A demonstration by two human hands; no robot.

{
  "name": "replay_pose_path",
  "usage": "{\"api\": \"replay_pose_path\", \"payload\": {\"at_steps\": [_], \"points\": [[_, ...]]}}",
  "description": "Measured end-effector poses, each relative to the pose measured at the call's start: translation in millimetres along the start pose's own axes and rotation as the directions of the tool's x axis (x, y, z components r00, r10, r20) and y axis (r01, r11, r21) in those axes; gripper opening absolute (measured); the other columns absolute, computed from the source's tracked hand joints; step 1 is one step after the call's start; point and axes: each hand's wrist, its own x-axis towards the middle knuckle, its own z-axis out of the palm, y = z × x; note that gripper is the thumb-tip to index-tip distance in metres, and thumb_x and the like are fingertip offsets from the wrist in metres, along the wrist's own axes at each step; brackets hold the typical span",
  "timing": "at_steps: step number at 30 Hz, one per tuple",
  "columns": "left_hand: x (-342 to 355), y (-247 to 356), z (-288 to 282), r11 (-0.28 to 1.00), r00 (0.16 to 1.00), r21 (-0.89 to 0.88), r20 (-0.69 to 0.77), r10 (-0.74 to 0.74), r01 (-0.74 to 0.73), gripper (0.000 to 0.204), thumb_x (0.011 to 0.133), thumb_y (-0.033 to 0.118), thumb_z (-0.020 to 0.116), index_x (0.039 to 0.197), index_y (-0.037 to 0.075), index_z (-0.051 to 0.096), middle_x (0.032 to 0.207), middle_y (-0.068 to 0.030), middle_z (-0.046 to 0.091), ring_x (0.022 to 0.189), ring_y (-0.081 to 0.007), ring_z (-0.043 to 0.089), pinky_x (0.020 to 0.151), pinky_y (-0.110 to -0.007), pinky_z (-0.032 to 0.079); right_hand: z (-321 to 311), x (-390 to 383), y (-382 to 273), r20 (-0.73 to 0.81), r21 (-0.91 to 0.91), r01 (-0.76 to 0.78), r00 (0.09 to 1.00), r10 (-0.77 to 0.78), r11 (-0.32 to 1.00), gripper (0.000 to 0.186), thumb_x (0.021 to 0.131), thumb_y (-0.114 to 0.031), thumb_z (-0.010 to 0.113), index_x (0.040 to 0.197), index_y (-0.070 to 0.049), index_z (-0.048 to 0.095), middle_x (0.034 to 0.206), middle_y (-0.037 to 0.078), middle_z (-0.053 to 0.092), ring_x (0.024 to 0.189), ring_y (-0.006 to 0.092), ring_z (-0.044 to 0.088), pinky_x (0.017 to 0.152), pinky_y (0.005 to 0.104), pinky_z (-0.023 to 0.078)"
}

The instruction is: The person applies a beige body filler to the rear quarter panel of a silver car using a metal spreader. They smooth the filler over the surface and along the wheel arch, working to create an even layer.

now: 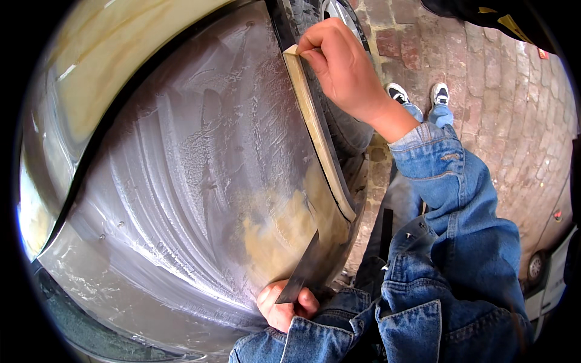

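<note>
A car body panel [181,163] fills the left and middle, grey and streaked with whitish sanding marks. Toward its lower right is a patch of beige filler [278,233]. Along the wheel-arch edge runs a beige strip that looks like masking tape [316,133]. My right hand [348,69] pinches the upper end of this strip between thumb and fingers. Low in the view, my left hand [281,307] grips a flat grey metal blade [301,266], its narrow tip pointing up over the beige patch. The left hand's lower fingers are partly hidden.
Beyond the strip sits the car's tyre [348,124]. A black gap separates the panel from a glossy beige panel [139,36]. Brick paving [490,121] lies to the right, where a person's shoes [440,94] show. Another vehicle's wheel [536,266] appears at the right edge.
</note>
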Motion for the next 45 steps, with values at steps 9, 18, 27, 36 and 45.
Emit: {"api": "replay_pose_path", "payload": {"at_steps": [9,18,27,36,45], "points": [[8,-1,8,0.989,0.976,0.065,-0.166,0.143,-0.134,0.011,0.08,0.011,0.065,0.081,0.001,0.065,0.069,-0.009,0.063,0.057,-0.0238,0.06,0.058,-0.033,0.048,-4,-9,-7,-0.016,0.011,-0.008,1.0,0.008,1.0,0.015,0.082,0.004,0.06,0.093,-0.002,0.052,0.09,0.01,0.052,0.081,0.0271,0.052,0.069,0.0353,0.044],[5,-4,9,0.995,0.986,0.027,-0.134,0.094,-0.091,0.01,0.079,0.011,0.065,0.079,0.002,0.065,0.071,-0.0087,0.063,0.06,-0.0242,0.06,0.06,-0.033,0.047,-13,-21,-22,-0.002,0.013,-0.089,0.996,0.089,0.996,0.015,0.08,0.007,0.059,0.092,-0.001,0.054,0.091,0.011,0.053,0.08,0.0279,0.052,0.069,0.0348,0.044],[6,-2,11,0.99,0.977,0.061,-0.165,0.134,-0.125,0.01,0.081,0.011,0.065,0.08,0.001,0.064,0.07,-0.009,0.063,0.059,-0.0252,0.06,0.059,-0.034,0.048,-14,-34,-47,-0.024,0.047,-0.235,0.971,0.236,0.971,0.015,0.081,0.007,0.06,0.092,0.0,0.053,0.089,0.012,0.054,0.077,0.0278,0.054,0.067,0.0336,0.044],[2,-7,13,0.973,0.939,0.064,-0.255,0.23,-0.221,0.013,0.083,0.01,0.065,0.09,-0.001,0.062,0.07,-0.0096,0.061,0.057,-0.0257,0.059,0.057,-0.035,0.048,-18,-50,-73,-0.017,0.129,-0.361,0.93,0.366,0.924,0.016,0.079,0.005,0.063,0.09,-0.001,0.053,0.088,0.01,0.053,0.08,0.0283,0.054,0.069,0.0362,0.045],[-10,-12,15,0.985,0.957,0.091,-0.241,0.162,-0.144,0.019,0.082,0.007,0.064,0.098,-0.003,0.063,0.083,-0.0143,0.067,0.066,-0.0283,0.063,0.066,-0.036,0.05,-31,-66,-85,-0.025,0.126,-0.376,0.924,0.382,0.918,0.018,0.079,0.005,0.065,0.091,-0.002,0.053,0.088,0.01,0.055,0.079,0.0279,0.056,0.066,0.0355,0.047]]}}
